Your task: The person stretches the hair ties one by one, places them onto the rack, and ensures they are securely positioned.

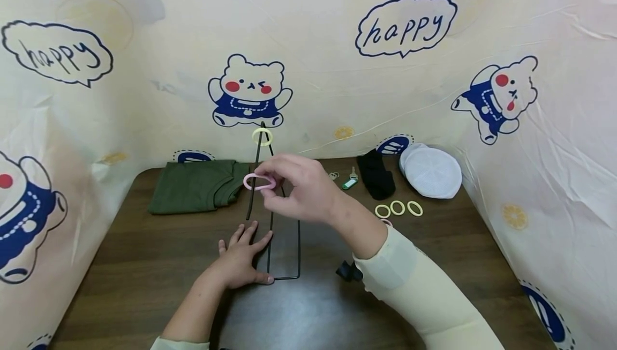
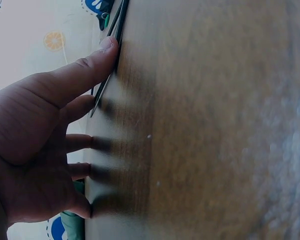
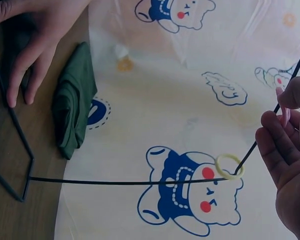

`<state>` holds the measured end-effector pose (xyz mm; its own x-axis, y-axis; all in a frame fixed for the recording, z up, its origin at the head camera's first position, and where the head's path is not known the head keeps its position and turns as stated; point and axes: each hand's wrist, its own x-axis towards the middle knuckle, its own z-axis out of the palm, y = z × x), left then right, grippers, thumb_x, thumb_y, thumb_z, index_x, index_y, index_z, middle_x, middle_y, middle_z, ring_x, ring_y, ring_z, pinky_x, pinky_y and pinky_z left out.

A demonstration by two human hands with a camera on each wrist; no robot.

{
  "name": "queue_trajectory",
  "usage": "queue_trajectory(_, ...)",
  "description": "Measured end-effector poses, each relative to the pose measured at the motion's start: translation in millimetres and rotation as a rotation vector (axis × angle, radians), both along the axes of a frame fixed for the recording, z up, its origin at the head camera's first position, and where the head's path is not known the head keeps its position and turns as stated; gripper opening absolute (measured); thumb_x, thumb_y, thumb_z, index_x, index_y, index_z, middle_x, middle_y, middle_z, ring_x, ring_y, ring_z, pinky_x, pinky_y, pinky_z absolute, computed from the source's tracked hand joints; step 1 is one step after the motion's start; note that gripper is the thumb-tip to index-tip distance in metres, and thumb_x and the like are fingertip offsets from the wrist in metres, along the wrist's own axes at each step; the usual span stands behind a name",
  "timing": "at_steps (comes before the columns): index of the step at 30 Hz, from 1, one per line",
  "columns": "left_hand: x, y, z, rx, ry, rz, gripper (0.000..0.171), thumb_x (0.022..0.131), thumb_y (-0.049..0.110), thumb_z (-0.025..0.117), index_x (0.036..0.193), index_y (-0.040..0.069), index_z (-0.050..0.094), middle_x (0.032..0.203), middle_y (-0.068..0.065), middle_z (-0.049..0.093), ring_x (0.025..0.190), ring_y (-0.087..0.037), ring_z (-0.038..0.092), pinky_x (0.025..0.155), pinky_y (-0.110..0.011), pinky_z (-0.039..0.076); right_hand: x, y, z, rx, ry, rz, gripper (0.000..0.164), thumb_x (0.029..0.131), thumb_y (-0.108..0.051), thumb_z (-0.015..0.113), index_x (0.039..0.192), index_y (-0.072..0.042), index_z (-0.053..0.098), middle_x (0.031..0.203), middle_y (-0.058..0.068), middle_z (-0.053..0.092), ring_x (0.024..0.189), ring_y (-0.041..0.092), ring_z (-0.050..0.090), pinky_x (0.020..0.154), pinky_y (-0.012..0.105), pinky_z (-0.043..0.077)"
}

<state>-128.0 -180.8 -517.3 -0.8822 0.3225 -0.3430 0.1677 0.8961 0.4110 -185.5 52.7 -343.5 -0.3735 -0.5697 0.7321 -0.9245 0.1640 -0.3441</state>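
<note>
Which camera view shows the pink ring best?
Head view: most of the pink ring shows as a loop in the right hand. The right wrist view shows only part, the rest hidden; the left wrist view, nothing of it.

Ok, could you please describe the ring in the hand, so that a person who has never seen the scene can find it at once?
On the brown table, look for the black wire stand. At its slanting rod, the right hand pinches the ring. It is pink, whereas the nearest neighbour, higher on the stand, is a pale yellow ring.
</note>
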Motion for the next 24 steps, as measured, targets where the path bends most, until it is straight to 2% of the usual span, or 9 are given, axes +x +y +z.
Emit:
queue_trajectory(7,0.8,-1,1.7,0.005,-0.006,0.004,0.108,0.071,0.064,0.087,0.162,0.030,0.039,0.173,-0.016,0.011,0.156,-0.048,0.000,0.105,-0.087,0.002,-12.5,-4,-2.7,-0.021,-0.021,0.000,0.021,0.089,-0.006,0.071,0.110,-0.001,0.071,0.095,0.002,0.068,0.083,0.006,0.061,0.079,0.013,0.053)
queue_trajectory(21,-0.8,0,0.0,0.000,-0.009,0.008,0.109,0.071,0.065,0.087,0.162,0.031,0.038,0.173,-0.015,0.010,0.156,-0.047,-0.001,0.105,-0.087,0.002,-36.8,-7,-8.4,-0.010,-0.039,-0.069,0.026,0.090,-0.008,0.074,0.114,-0.001,0.070,0.103,0.005,0.070,0.084,0.007,0.063,0.078,0.013,0.053)
queue_trajectory(24,-0.3,0,-0.6,0.003,-0.007,0.006,0.109,0.071,0.065,0.087,0.162,0.031,0.038,0.173,-0.015,0.010,0.156,-0.048,-0.001,0.105,-0.087,0.002,-40.4,-7,-9.4,-0.008,-0.058,-0.093,0.028,0.090,-0.008,0.075,0.117,-0.001,0.070,0.106,0.006,0.069,0.086,0.012,0.067,0.078,0.016,0.055)
